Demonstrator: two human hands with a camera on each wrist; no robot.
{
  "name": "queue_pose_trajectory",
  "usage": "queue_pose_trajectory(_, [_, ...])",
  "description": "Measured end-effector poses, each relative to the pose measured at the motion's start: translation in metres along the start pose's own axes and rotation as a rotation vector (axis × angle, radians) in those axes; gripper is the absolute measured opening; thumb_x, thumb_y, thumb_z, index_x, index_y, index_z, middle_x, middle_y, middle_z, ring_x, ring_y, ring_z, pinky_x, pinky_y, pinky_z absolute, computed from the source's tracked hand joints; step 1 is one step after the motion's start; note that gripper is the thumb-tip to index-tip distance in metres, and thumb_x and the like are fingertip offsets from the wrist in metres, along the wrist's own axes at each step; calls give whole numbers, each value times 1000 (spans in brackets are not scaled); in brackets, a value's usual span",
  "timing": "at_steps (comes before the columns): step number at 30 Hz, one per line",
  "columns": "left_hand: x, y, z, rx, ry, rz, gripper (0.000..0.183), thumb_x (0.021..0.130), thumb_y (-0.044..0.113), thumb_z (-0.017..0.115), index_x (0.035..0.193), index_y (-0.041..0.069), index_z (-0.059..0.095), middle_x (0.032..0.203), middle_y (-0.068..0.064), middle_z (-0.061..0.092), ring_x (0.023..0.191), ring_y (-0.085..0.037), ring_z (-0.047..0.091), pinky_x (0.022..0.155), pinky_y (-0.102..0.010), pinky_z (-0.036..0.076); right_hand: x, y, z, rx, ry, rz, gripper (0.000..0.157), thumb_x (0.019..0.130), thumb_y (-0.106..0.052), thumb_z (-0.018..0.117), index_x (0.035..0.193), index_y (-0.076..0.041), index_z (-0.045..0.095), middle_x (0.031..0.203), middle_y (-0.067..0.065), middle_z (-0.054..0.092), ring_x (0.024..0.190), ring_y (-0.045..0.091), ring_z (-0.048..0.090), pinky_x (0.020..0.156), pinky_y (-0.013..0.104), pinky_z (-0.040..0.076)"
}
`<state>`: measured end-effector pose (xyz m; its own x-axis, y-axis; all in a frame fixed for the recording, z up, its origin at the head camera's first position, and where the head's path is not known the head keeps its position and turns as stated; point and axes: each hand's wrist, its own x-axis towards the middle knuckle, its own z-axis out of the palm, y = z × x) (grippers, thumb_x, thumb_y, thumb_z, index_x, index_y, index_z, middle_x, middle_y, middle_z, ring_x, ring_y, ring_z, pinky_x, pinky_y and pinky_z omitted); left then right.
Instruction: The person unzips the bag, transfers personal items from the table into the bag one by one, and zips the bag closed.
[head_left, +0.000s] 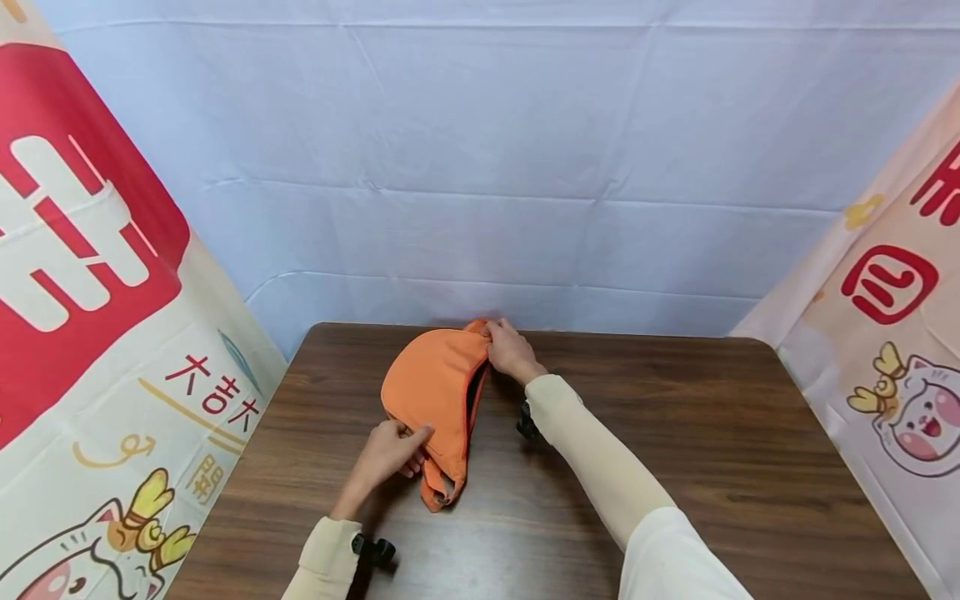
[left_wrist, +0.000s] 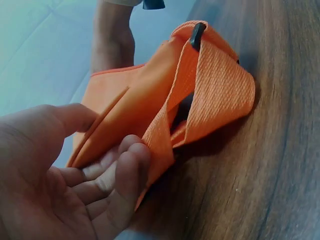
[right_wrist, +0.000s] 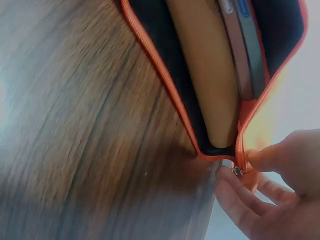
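Note:
An orange waist bag [head_left: 427, 375] lies near the table's far edge, its zipped mouth unzipped and facing right. My left hand [head_left: 386, 458] grips the bag's near-left edge, thumb on top and fingers beneath. Close to those fingers, the webbing strap [left_wrist: 220, 95] loops onto the wood with a black buckle [left_wrist: 197, 36]. At the far end, my right hand [head_left: 512, 350] pinches the bag's corner beside the metal zip slider [right_wrist: 237, 171]. Inside the mouth I see a smooth tan object [right_wrist: 205, 75] and thin slabs [right_wrist: 242, 55], one pinkish and one grey; their kinds are unclear.
The brown wooden table [head_left: 675, 433] extends to both sides of the bag. Behind it hangs a pale blue cloth [head_left: 525, 167]. Printed banners flank the left [head_left: 165, 400] and right [head_left: 892, 333]. A small black camera [head_left: 375, 552] is worn at the left wrist.

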<state>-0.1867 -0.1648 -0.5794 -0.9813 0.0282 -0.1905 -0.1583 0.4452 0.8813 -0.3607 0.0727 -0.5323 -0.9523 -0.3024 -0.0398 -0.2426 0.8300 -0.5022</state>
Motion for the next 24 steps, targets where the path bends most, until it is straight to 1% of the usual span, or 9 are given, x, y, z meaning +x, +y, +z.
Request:
queue_pose_trajectory(4, [3, 1, 2, -32, 57, 8, 30, 102, 28, 70, 88, 2, 69, 65, -8, 70, 50, -15, 66, 52, -36, 60, -1, 7, -1, -81, 50, 8, 32, 111, -13, 53, 140, -9, 65, 136, 12, 60, 113, 33, 65, 93, 49, 57])
queue_pose_trajectory(8, [6, 2, 3, -35, 94, 5, 20, 100, 19, 69, 91, 1, 67, 64, -8, 69, 49, -16, 67, 52, -36, 60, -3, 18, -3, -114, 89, 17, 28, 110, -14, 55, 134, -7, 69, 126, 13, 64, 106, 32, 67, 88, 49, 58])
queue_pose_trajectory(12, [7, 4, 1, -9, 130, 6, 17, 98, 16, 69, 88, 2, 67, 62, -7, 68, 48, -16, 66, 51, -33, 58, -7, 30, -6, -90, 100, 45, 25, 109, -15, 57, 129, -8, 71, 124, 12, 66, 106, 30, 66, 90, 48, 58])
queue_pose_trajectory(15, [9, 5, 0, 20, 162, 9, 16, 96, 16, 69, 85, 5, 66, 60, -5, 66, 47, -15, 63, 50, -30, 54, -11, 37, -9, -52, 113, 67, 19, 108, -14, 60, 122, -8, 72, 122, 12, 67, 104, 29, 65, 90, 47, 57])
queue_pose_trajectory(19, [12, 6, -3, 59, 194, 13, 18, 94, 16, 69, 80, 8, 62, 59, 0, 60, 47, -13, 58, 48, -27, 49, -17, 44, -14, -26, 127, 71, 14, 105, -14, 64, 115, -7, 73, 119, 13, 68, 101, 29, 64, 86, 47, 56])
queue_pose_trajectory(24, [15, 7, -5, 110, 219, 43, 25, 93, 18, 69, 74, 11, 55, 58, 3, 49, 50, -12, 48, 50, -25, 40, -26, 52, -19, -7, 120, 74, 18, 105, -16, 66, 118, -7, 73, 122, 15, 71, 99, 29, 68, 83, 46, 57])
